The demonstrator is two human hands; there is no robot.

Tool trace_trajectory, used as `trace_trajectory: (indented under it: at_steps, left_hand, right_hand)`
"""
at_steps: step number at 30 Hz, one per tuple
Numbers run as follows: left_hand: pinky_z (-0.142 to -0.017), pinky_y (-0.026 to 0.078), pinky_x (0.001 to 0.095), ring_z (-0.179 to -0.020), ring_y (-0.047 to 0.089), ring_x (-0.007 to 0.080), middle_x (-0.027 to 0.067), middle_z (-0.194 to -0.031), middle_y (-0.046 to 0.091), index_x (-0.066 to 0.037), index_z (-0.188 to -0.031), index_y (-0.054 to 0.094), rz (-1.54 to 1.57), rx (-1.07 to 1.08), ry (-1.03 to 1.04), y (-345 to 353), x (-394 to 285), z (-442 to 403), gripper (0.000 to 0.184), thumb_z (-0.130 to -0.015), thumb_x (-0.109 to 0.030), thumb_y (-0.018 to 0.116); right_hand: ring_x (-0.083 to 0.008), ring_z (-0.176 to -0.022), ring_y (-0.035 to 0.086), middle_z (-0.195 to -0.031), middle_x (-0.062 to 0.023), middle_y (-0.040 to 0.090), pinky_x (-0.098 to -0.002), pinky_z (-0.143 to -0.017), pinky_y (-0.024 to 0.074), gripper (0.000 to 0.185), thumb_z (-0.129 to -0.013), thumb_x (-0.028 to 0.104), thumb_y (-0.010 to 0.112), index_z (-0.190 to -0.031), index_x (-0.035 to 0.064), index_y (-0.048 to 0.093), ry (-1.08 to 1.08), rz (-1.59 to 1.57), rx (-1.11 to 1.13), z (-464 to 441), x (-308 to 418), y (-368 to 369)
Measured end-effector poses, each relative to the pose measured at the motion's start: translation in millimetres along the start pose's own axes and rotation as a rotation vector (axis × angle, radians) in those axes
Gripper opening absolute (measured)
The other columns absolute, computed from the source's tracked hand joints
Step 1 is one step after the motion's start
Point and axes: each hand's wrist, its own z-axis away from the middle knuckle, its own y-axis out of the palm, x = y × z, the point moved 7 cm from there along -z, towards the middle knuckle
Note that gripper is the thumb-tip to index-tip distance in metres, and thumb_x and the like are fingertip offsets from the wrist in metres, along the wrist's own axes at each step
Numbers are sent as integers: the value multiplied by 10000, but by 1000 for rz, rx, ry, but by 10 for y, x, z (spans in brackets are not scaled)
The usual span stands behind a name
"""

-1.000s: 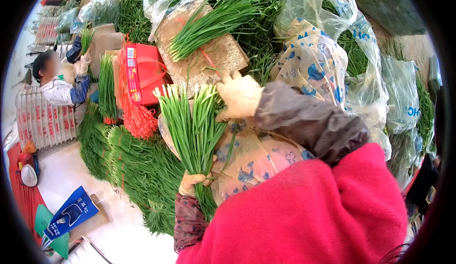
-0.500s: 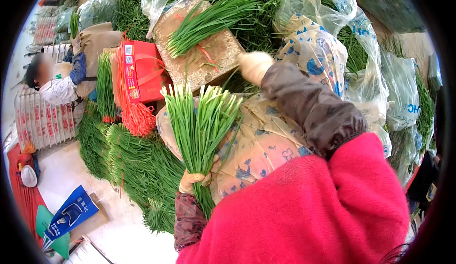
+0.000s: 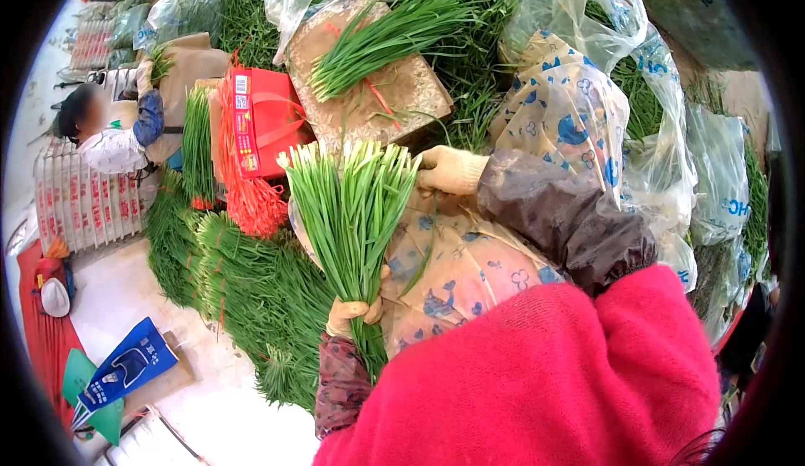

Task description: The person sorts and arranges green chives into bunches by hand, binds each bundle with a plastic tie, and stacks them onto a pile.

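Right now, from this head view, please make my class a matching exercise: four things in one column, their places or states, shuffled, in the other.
Things
1. left hand
2. right hand
3. patterned carton
4. red strings

Places or states
A. alongside the red box
B. at the pale ends of the held chives
C. beneath an unheld chive bunch
D. wrapped around the held chives

Pairs: 1-D, 2-B, 3-C, 4-A

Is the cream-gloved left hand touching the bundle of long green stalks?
Touching. The head view shows the left hand wrapped around the bundle, at its narrow lower part.
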Motion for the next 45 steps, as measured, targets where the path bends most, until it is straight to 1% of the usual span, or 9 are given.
trace_trajectory:
  at_steps: [4, 6, 12, 21, 28, 32, 36, 40, 45]
  left_hand:
    - [-427, 308, 278, -449, 432, 122, 155, -1153, 616, 103, -1329, 406, 36, 13, -38, -56, 57, 9, 773, -677, -150, 736]
    - [-429, 304, 274, -448, 425, 121, 150, -1119, 623, 105, -1330, 405, 26, 34, -43, -69, 73, 14, 772, -680, -161, 725]
    - [-445, 314, 281, -457, 420, 128, 150, -1132, 618, 100, -1348, 397, -21, 27, -75, -20, 30, -33, 796, -677, -181, 719]
    - [-436, 320, 273, -467, 428, 120, 164, -1179, 579, 94, -1331, 425, -35, -10, -86, -4, 44, -15, 778, -672, -185, 729]
    - [-434, 316, 281, -469, 443, 135, 189, -1140, 621, 116, -1322, 422, -22, 67, -87, -93, 59, -48, 774, -687, -184, 747]
    - [-447, 319, 279, -464, 433, 134, 184, -1129, 627, 122, -1332, 406, 50, 15, -80, -31, 31, -34, 794, -683, -181, 748]
    - [-448, 314, 287, -486, 442, 129, 195, -1195, 603, 110, -1348, 394, 65, 52, -54, -12, 8, -61, 792, -685, -167, 728]
    - [-450, 318, 277, -487, 434, 127, 196, -1215, 596, 111, -1350, 390, 71, 18, -73, -14, 25, -48, 786, -691, -164, 718]
    - [-433, 297, 261, -477, 403, 102, 146, -1269, 569, 99, -1354, 386, 105, -14, -7, 52, -12, -27, 763, -716, -170, 706]
  right_hand:
    - [-325, -886, 660, -971, -124, 689, -417, -763, 529, 277, -872, 218, 546, -1116, 163, 664, -29, 892, -360, -37, -35, -614]
    - [-326, -868, 660, -948, -127, 690, -417, -747, 527, 273, -873, 217, 549, -1112, 157, 666, 204, 860, -409, -32, -185, -1034]
    - [-359, -1126, 535, -1214, -191, 550, -425, -874, 481, 430, -798, 444, 644, -1014, 74, 678, -150, 780, -216, 354, 839, -299]
    - [-335, -781, 669, -789, -148, 675, -444, -681, 531, 207, -804, 194, 575, -909, 50, 681, -5, 927, -193, -122, 470, -36]
    - [-359, -824, 654, -855, -172, 674, -438, -731, 526, 232, -826, 235, 552, -908, 69, 693, 293, 830, -542, -93, -54, -1104]
    - [-313, -914, 668, -1037, -181, 677, -409, -802, 529, 436, -736, 219, 653, -1133, 36, 645, 342, 837, -226, -11, -371, -1182]
    - [-276, -1244, 499, -1365, -173, 504, -355, -1005, 412, 892, -668, 378, 736, -1428, 94, 366, -111, 333, 28, -69, -234, -439]
    - [-176, -768, 647, -919, -118, 697, -311, -723, 527, 544, -807, 217, 664, -1305, 43, 529, -73, 93, -154, -137, -151, -122]
    - [-113, -525, 524, -739, -69, 622, -270, -433, 407, 192, -907, 85, 512, -1018, -23, 624, 29, -684, -383, -173, -353, -799]
